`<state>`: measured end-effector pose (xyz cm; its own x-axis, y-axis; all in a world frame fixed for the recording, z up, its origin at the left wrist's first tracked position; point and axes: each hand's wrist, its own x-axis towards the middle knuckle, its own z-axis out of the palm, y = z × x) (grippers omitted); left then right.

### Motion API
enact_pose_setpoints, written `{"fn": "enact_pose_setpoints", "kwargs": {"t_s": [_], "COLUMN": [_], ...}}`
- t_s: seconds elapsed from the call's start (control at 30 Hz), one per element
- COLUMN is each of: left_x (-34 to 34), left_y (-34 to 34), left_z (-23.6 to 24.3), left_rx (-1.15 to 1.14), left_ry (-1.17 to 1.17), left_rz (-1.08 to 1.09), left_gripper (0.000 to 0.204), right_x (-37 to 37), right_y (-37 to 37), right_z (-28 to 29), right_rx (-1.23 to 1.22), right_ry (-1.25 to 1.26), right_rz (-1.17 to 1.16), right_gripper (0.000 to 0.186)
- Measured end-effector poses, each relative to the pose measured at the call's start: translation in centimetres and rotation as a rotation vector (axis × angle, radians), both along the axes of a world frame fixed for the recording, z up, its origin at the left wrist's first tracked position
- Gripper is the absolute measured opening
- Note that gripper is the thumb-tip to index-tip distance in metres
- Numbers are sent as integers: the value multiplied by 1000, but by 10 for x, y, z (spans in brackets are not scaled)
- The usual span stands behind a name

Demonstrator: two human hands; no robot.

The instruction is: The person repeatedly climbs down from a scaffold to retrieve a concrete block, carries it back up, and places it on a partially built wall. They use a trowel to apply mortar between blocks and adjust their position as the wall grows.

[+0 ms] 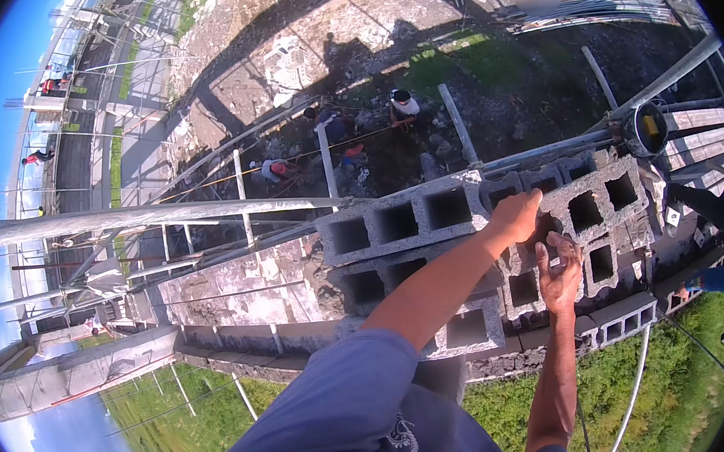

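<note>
The left hand [518, 217] is curled around the left end of a block [604, 203] atop other blocks [422, 217]. The right hand [563, 274] has its fingers bent at the near edge; whether it grips, I cannot tell. A bucket [633, 137] stands just beyond.

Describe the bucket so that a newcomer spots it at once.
Find the big stack of gray hollow blocks in the middle and follow it to its upper right end. There, just left of the wooden planks, sits the bucket. Unlike the square-holed blocks and straight planks, it has a round, dark mouth with something yellow inside.
</note>
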<state>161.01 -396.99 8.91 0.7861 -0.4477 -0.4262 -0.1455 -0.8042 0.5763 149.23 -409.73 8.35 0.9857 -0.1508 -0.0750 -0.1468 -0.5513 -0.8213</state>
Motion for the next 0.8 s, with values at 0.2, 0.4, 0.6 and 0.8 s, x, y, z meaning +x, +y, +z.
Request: {"fn": "enact_pose_setpoints", "kwargs": {"t_s": [0.2, 0.4, 0.6, 0.8], "left_x": [-1, -1, 5, 31], "left_y": [-3, 1, 2, -1], "left_z": [-23, -17, -6, -5], "left_rx": [6, 19, 36, 75], "left_ry": [-115, -115, -130, -142], "left_rz": [-95, -125, -146, -161], "left_gripper": [29, 29, 33, 37], "right_x": [31, 59, 53, 74], "right_y": [-66, -55, -55, -51], "right_z": [-44, -67, -63, -95], "right_rx": [591, 505, 631, 390], "right_ry": [272, 230, 162, 90], "right_rz": [-854, -909, -885, -991], "right_gripper": [95, 35, 40, 23]}}
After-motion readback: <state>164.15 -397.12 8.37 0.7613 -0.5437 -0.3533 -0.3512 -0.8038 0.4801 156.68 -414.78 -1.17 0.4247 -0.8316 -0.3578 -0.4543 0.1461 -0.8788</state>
